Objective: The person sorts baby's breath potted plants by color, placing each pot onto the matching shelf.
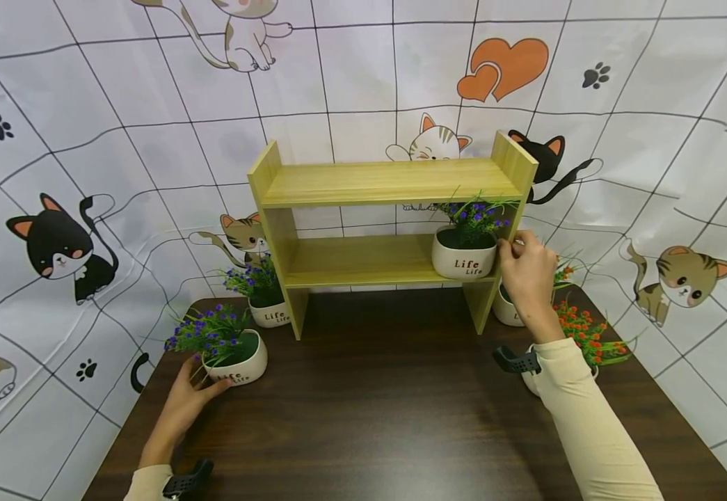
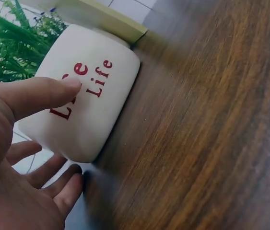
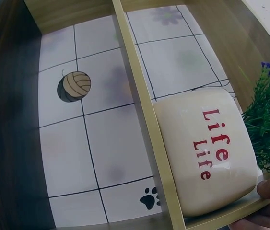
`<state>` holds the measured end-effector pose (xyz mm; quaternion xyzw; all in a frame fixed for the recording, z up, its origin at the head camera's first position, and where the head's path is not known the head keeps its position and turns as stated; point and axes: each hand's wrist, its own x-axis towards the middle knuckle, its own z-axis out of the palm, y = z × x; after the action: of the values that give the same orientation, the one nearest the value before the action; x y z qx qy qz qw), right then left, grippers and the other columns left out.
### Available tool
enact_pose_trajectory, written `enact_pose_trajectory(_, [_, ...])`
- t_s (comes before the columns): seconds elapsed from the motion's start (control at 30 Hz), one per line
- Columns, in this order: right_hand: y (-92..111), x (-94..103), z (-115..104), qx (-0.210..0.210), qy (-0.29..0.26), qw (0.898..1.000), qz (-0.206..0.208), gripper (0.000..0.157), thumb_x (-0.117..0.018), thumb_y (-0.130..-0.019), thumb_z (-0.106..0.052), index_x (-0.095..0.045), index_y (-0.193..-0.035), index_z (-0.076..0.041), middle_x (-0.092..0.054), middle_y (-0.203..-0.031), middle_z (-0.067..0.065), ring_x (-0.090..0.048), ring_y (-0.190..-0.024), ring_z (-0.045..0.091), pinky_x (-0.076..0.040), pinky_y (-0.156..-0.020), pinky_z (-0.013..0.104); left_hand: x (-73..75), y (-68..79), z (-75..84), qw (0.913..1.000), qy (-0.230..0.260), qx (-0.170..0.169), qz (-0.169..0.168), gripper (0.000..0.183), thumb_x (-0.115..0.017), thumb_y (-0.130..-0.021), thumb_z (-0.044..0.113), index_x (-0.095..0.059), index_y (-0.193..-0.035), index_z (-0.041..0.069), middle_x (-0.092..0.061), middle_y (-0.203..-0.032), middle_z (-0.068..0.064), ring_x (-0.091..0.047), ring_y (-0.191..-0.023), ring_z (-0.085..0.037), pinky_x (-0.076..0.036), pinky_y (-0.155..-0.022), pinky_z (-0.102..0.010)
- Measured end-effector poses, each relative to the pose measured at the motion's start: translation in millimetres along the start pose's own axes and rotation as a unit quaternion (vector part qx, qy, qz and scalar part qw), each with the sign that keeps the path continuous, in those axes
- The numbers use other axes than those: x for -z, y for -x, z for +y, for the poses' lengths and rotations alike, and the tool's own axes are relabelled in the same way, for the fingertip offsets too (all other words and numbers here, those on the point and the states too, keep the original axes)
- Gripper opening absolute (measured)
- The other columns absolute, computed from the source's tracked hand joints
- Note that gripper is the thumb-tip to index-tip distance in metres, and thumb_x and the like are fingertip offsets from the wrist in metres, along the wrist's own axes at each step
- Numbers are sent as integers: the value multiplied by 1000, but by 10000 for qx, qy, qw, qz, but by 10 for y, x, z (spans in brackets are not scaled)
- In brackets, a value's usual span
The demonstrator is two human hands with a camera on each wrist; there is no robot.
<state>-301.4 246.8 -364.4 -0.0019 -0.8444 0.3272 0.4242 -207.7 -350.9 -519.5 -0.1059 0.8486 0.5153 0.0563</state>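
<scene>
From where I stand, the first white pot [image 1: 460,261] sits upright at the right end of the lower board [image 1: 363,256] of the wooden shelf unit [image 1: 394,182], right of centre in the head view. Its long axis runs along the board, and its red "Life" lettering faces the room. The right hand [image 1: 529,271] is at that pot's right end with fingers bent: one fingertip reaches the pot, others lie outside the side panel. Whether it grips or merely nudges, I can't tell.

A second white pot [image 1: 253,362], purple-flowered like the first, is on the desk [image 1: 388,417] toward the lower left. Its long axis goes roughly side to side, right end higher in the frame; the lettering faces the person, and the greenery spills leftward. The left hand [image 1: 181,403] has it loosely: thumb across the lettering, the other fingers spread around the left end.

I'd judge the work early: one pot is on the unit, four are off it. Besides the second, another purple-flowered pot [image 1: 269,316] stands beside the unit's left side, while a partly hidden pot [image 1: 506,309] and a red-flowered pot [image 1: 582,334] stand to the right. Behind everything hangs a cat-printed wall covering [image 1: 353,76].
</scene>
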Motion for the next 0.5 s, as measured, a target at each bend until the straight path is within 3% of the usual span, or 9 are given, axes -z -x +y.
enact_pose_trajectory(0.1, [-2, -4, 2, 12, 22, 10000, 9, 21, -70, -101, -5, -74, -110, 13, -73, -67, 26, -46, -42, 7, -26, -45, 14, -9, -38, 15, 9998, -174, 38, 22, 127, -80, -97, 37, 19, -167, 1, 9, -174, -34, -12, -159, -58, -27, -127, -64])
enact_pose_trajectory(0.2, [-5, -1, -2, 15, -3, 10000, 22, 22, -70, -101, -5, -73, -110, 14, -74, -71, 27, -59, -43, 23, -26, -47, 10, -29, -80, 37, 9995, -303, 67, -32, 131, -81, -96, 42, 23, -166, 2, 11, -175, -33, -6, -161, -56, -21, -128, -67])
enact_pose_trajectory(0.3, [-9, 3, -10, -2, -74, 10000, -6, 22, -69, -101, -5, -73, -111, 14, -76, -79, 29, -70, -55, 42, -26, -50, 5, -56, -106, 48, 9993, -360, 109, -80, 135, -81, -95, 45, 26, -165, 4, 10, -175, -32, -3, -162, -55, -16, -128, -69])
enact_pose_trajectory(0.5, [2, 4, -16, -37, -82, 10000, -40, 21, -69, -102, -5, -73, -112, 14, -77, -82, 30, -73, -60, 45, -26, -51, 3, -113, -110, 19, 9996, -266, 117, 66, 136, -85, -91, 46, 19, -168, 3, 3, -175, -33, -6, -162, -54, -17, -128, -69])
